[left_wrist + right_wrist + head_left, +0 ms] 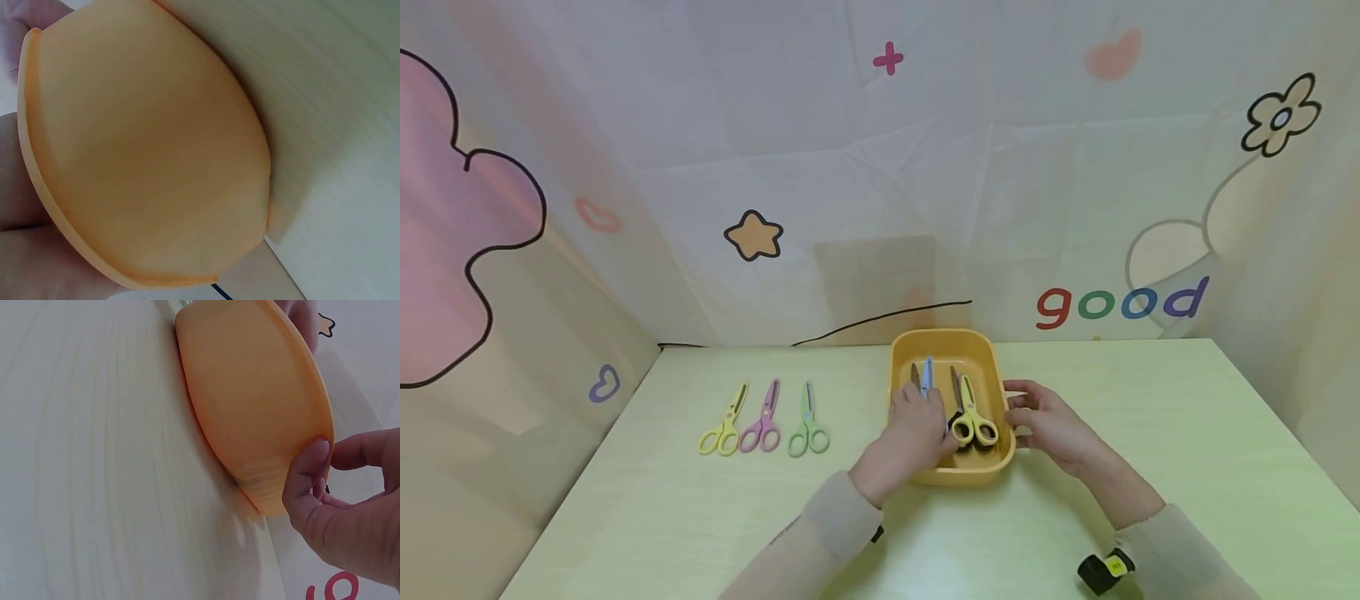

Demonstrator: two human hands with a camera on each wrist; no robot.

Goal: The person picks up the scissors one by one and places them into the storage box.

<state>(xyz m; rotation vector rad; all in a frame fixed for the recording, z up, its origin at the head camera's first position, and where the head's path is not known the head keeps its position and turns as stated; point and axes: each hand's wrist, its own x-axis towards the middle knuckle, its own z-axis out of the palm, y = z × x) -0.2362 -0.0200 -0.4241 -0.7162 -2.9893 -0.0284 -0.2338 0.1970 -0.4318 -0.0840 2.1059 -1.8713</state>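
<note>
A yellow-orange plastic tray (958,477) stands on the table, holding several pairs of scissors. My left hand (910,429) reaches down inside it, fingers and thumb around the handles of light blue scissors (928,372), whose blades point away from me. Beside that hand lie yellow scissors (973,421), overlapping a dark-handled pair with a dark blade (956,385). Another brownish blade (915,373) shows left of the blue one, its handle hidden. My right hand (350,512) pinches the tray's right rim, thumb against the outer wall. The left wrist view mostly shows the tray's outer wall (156,150).
Left of the tray, yellow scissors (727,429), pink scissors (766,421) and green scissors (808,425) lie in a row, blades pointing away. A printed cloth (775,150) hangs behind the table (662,500). A black device (1101,571) sits at my right wrist.
</note>
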